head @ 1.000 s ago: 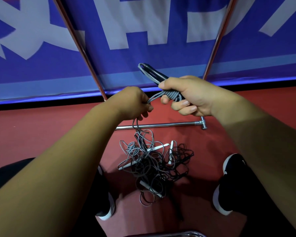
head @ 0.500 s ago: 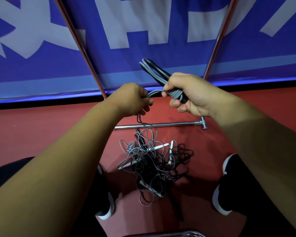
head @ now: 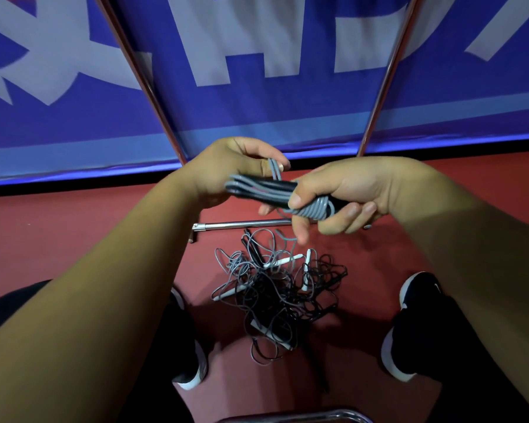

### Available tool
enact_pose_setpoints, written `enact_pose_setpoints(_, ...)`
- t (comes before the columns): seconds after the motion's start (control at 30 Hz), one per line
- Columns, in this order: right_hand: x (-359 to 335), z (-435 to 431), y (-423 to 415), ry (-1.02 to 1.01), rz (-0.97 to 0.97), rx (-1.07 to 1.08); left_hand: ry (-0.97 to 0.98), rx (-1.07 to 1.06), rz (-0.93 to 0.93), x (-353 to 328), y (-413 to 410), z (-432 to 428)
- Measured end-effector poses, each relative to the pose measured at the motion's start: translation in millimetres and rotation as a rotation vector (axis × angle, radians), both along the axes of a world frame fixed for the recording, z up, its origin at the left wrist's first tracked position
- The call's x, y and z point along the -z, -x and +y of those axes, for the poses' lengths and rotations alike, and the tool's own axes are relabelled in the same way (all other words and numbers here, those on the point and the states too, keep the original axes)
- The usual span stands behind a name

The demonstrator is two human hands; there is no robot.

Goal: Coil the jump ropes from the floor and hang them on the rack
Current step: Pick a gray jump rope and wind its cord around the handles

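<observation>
Hands: two, both mine; left hand (head: pixel 226 169) and right hand (head: pixel 345 196).
Ropes in hand: one grey bundle (head: pixel 263 190).
Ropes down: one tangled pile (head: pixel 275 297) of grey and black cord on the red floor (head: pixel 74 233). I cannot tell how many ropes it contains. At least three white handles show in it.
Rack: two slanted uprights (head: pixel 141 77), and one bar (head: pixel 245 225) lying low between them.
Shoes: two (head: pixel 409 325), black with white soles, one on each side of the pile.
Bundle position: in the air between my hands, above the bar and the pile, in front of the blue banner (head: pixel 287 111).
Right hand: my fingers curl under the wrapped end of the bundle. My thumb presses on top of the wraps in a firm grip.
Left hand: my thumb and fingers pinch a grey strand (head: pixel 271 167) that rises from the bundle. The looped end lies just below this hand.
Arms: both reach forward, with the forearms converging on the bundle.
</observation>
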State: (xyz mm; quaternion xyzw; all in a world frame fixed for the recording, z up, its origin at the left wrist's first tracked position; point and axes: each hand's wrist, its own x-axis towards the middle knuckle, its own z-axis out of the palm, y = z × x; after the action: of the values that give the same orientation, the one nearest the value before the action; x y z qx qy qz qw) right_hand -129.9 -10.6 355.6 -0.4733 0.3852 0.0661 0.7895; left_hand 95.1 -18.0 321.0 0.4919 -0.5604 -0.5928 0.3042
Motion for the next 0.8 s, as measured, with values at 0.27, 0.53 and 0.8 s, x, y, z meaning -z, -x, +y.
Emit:
enact_pose_setpoints(0.27, 6, -1, 0, 0.066, 0.146, -0.122, 0.114, 0.029, -0.002, -17, 19, 3)
enact_pose_setpoints(0.53, 29, -13, -2, 0.298, 0.272, 0.22, 0.398, 0.031, -0.421, -31, 22, 3)
enact_pose_setpoints(0.8, 43, -27, -6, 0.585, 0.391, 0.556, 0.648, 0.207, -0.96, -12, 24, 3)
